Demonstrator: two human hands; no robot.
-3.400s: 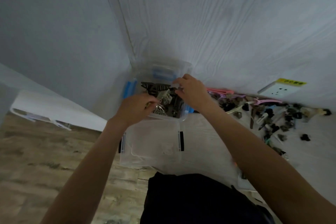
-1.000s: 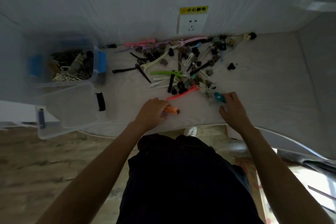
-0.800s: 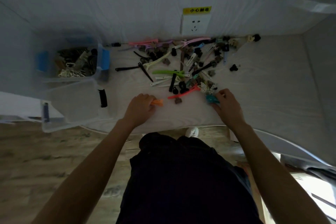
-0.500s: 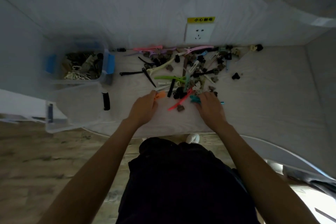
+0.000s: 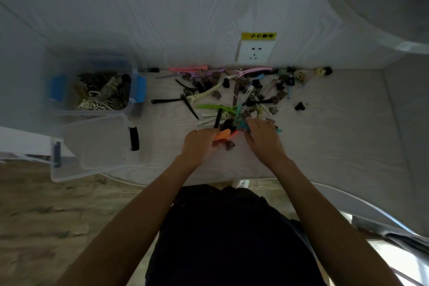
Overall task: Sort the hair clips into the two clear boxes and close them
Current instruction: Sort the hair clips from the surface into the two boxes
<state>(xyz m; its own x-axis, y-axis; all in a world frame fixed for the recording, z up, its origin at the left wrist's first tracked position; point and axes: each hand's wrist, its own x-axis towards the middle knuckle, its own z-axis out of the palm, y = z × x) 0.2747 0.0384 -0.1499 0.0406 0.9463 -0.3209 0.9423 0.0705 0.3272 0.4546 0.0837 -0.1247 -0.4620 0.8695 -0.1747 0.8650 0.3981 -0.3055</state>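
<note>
On the table: both hands work at the near edge of a scattered heap of hair clips (image 5: 246,97) that spreads back to the wall.
Left hand: the left hand (image 5: 199,145) rests on the table (image 5: 325,137), its fingers closed around an orange clip (image 5: 222,134) whose tip sticks out toward the heap.
Right hand: the right hand (image 5: 263,137) lies palm down on the heap's near edge, fingers curled over a teal clip (image 5: 241,125); whether they grip it or only cover it cannot be told.
Between the hands: a small brown clip (image 5: 230,145) lies loose on the table, just beside the left hand.
Filled box: a clear box with blue latches (image 5: 97,86) stands at the far left against the wall, well apart from the hands, uncovered, holding dark and cream clips.
Second box: another clear box (image 5: 92,146) with a black latch sits just in front of the first, overhanging the table edge; its contents cannot be made out.
Wall: a white socket (image 5: 255,51) with a yellow label (image 5: 258,36) above it sits behind the heap.
Long clips: a green clip (image 5: 212,107) and a black clip (image 5: 166,101) lie left of the heap's centre.
</note>
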